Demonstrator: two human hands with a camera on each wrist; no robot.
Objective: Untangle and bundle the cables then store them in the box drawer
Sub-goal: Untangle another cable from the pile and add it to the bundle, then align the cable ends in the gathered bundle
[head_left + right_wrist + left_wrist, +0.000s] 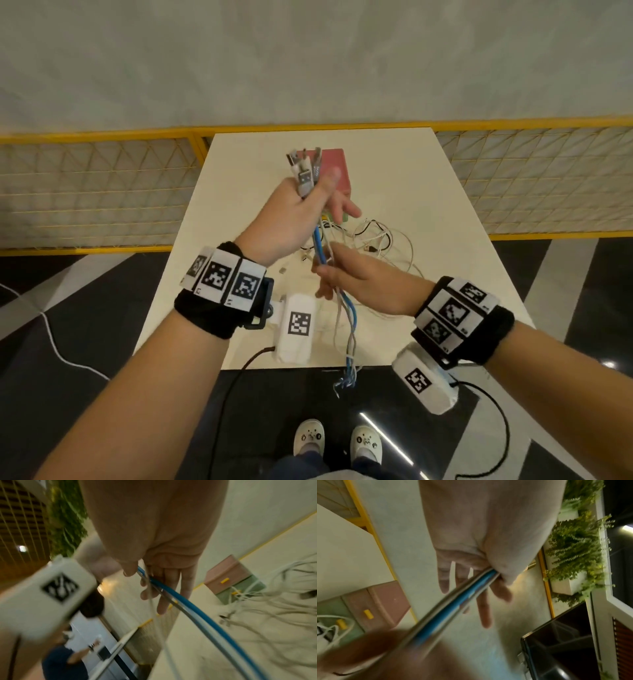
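Observation:
My left hand [308, 202] is raised over the white table [428, 192] and grips a cable bundle [320, 246] just below its USB plugs [305, 168], which point up. In the left wrist view the thumb clamps the blue and grey cable bundle [453, 601] against the left hand [494, 577]; the other fingers stretch out. Lower down, my right hand [329, 274] pinches the same strands, and their loose ends hang past the table's near edge. The right hand [144, 577] holds the blue cable [197, 615]. The pink and green box drawer [337, 168] stands behind the left hand.
A loose tangle of white and black cables [376, 240] lies on the table right of my hands, touching the box [231, 574]. Yellow mesh railing [102, 192] runs behind the table. Black cords hang from the wrist cameras. A white cord [51, 339] crosses the floor at left.

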